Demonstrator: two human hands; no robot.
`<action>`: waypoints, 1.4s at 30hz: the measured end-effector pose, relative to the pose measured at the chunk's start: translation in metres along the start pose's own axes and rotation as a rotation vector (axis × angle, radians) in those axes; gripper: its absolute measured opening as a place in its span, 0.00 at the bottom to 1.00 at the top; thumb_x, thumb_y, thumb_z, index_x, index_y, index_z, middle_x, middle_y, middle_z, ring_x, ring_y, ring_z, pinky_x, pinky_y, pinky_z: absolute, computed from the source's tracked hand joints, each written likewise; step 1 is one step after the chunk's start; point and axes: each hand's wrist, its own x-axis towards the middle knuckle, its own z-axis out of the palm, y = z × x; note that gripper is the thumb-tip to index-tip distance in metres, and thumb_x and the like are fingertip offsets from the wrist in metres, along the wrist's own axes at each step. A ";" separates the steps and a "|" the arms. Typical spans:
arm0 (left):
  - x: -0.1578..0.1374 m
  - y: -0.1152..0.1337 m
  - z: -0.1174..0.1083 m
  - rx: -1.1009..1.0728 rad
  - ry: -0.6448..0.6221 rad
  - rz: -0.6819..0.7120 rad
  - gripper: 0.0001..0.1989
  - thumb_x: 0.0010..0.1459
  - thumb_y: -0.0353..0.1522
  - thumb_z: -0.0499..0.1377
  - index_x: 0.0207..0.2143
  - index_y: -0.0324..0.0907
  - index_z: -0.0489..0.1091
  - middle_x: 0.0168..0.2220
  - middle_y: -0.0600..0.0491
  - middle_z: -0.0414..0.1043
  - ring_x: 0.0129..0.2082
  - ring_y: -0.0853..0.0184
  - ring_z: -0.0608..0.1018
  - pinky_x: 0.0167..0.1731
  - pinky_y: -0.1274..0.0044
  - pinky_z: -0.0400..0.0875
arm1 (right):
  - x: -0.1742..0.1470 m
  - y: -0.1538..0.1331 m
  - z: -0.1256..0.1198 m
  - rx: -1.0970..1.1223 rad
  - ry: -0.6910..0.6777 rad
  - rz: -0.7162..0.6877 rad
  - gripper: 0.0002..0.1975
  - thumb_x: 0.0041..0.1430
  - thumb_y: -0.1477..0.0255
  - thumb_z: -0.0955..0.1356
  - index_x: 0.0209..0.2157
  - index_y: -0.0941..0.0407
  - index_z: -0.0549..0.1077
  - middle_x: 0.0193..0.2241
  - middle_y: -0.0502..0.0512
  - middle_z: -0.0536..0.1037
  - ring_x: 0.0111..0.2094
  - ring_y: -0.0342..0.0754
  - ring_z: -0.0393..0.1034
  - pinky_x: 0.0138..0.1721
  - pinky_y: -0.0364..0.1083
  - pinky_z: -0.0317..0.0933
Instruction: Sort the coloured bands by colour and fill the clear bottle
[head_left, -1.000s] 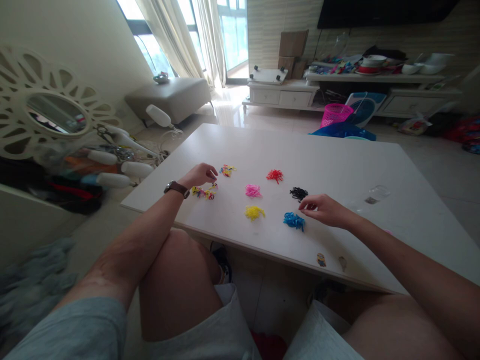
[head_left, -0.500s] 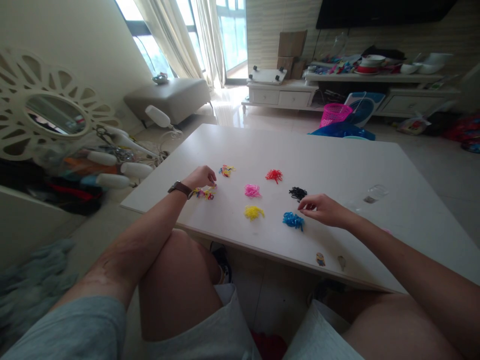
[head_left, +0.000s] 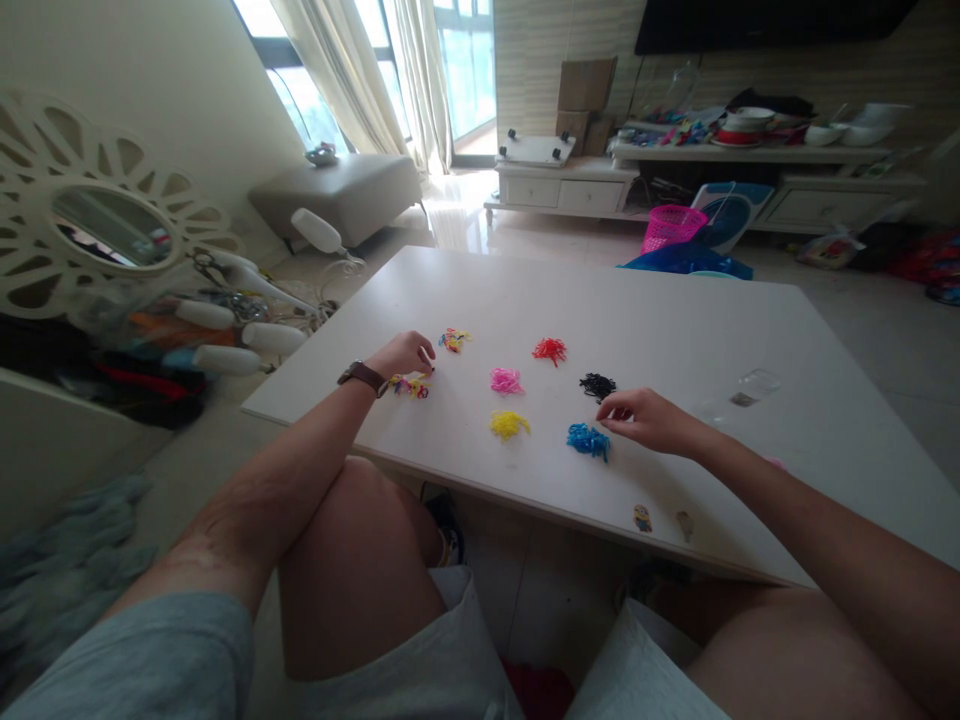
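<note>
My left hand [head_left: 405, 353] is closed, fingertips pinched together just above a mixed-colour pile of small rubber bands [head_left: 409, 387]. A tiny dark bit shows at those fingertips, too small to name. Another mixed pile [head_left: 454, 341] lies just beyond. On the right, my right hand [head_left: 637, 416] hovers with fingers pinched between the black bands [head_left: 598, 386] and the blue bands [head_left: 588, 441]; whatever it holds, if anything, is hidden. Between my hands lie pink bands [head_left: 506, 381] and yellow bands [head_left: 510, 426], with red bands [head_left: 550, 350] farther back.
All the piles rest on a white table [head_left: 465, 290]. A clear plastic container [head_left: 757, 383] lies to the right. Near the front edge are a small yellow cartoon figure [head_left: 642, 518] and a small pale piece [head_left: 685, 525]. A pink basket [head_left: 673, 229] stands beyond the table.
Both hands stay almost where they were, still pinched. The view has shifted very slightly; the piles look unchanged.
</note>
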 end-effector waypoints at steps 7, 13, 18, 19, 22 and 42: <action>0.000 0.003 0.001 -0.005 0.010 -0.001 0.14 0.34 0.29 0.68 0.29 0.40 0.78 0.25 0.52 0.78 0.24 0.66 0.76 0.24 0.78 0.66 | 0.001 0.001 0.002 0.007 0.001 0.001 0.09 0.55 0.67 0.68 0.32 0.54 0.80 0.29 0.55 0.81 0.31 0.49 0.74 0.34 0.45 0.67; -0.001 0.006 -0.007 -0.012 0.056 -0.013 0.10 0.36 0.28 0.68 0.27 0.40 0.79 0.25 0.52 0.77 0.25 0.66 0.75 0.26 0.77 0.66 | 0.001 0.003 0.002 0.017 -0.001 0.002 0.09 0.55 0.67 0.68 0.31 0.54 0.80 0.28 0.54 0.81 0.30 0.48 0.74 0.33 0.45 0.67; -0.011 0.035 0.001 -0.179 -0.004 0.116 0.12 0.44 0.32 0.66 0.34 0.39 0.81 0.26 0.53 0.77 0.27 0.67 0.73 0.29 0.76 0.66 | 0.002 -0.002 0.002 0.003 -0.002 -0.003 0.08 0.55 0.68 0.68 0.31 0.55 0.80 0.28 0.54 0.81 0.30 0.48 0.74 0.33 0.45 0.66; -0.013 0.043 0.005 -0.242 -0.033 0.145 0.12 0.45 0.33 0.66 0.34 0.39 0.81 0.27 0.52 0.77 0.28 0.67 0.74 0.30 0.76 0.67 | 0.003 -0.003 0.003 0.002 0.008 -0.011 0.08 0.56 0.68 0.68 0.31 0.55 0.80 0.28 0.53 0.81 0.30 0.48 0.74 0.33 0.45 0.66; -0.019 0.070 0.020 -0.445 -0.117 0.226 0.15 0.46 0.36 0.68 0.35 0.38 0.81 0.31 0.49 0.79 0.32 0.65 0.76 0.35 0.74 0.70 | 0.005 -0.005 0.006 0.006 0.058 -0.030 0.08 0.57 0.67 0.68 0.31 0.55 0.79 0.28 0.53 0.81 0.30 0.47 0.74 0.34 0.45 0.66; -0.057 0.203 0.087 -1.197 -0.604 0.191 0.12 0.46 0.30 0.73 0.35 0.38 0.80 0.34 0.46 0.78 0.35 0.70 0.77 0.42 0.73 0.70 | -0.005 -0.049 0.006 0.052 0.528 -0.244 0.10 0.63 0.63 0.68 0.41 0.51 0.78 0.34 0.55 0.80 0.31 0.48 0.74 0.36 0.48 0.68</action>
